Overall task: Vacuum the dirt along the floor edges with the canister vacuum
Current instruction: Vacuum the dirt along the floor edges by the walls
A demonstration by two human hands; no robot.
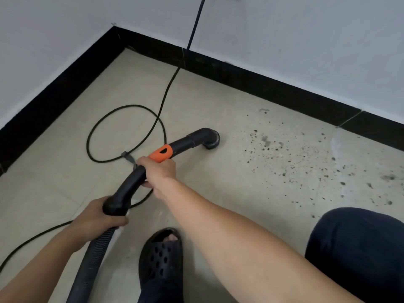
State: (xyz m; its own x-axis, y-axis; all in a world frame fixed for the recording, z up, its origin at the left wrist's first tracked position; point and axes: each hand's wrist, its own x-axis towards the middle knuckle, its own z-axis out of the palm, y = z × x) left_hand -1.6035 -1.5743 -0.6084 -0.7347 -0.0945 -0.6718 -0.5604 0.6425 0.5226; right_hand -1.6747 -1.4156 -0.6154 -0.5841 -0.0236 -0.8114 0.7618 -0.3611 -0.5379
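Head view: right hand (160,171) fingers curled round wand handle (129,186); left hand (96,219) fingers wrapped round hose (93,256).

Person, head view: two hands, bare forearms, one clog, one trouser knee.
Left hand (96,217) and right hand (160,171) ungloved, forearms bare back from the fingers. Black rubber clog (160,261), round vent holes, open toe showing toes, near side of the right fingers. Dark navy trouser knee (358,248) well right of them.
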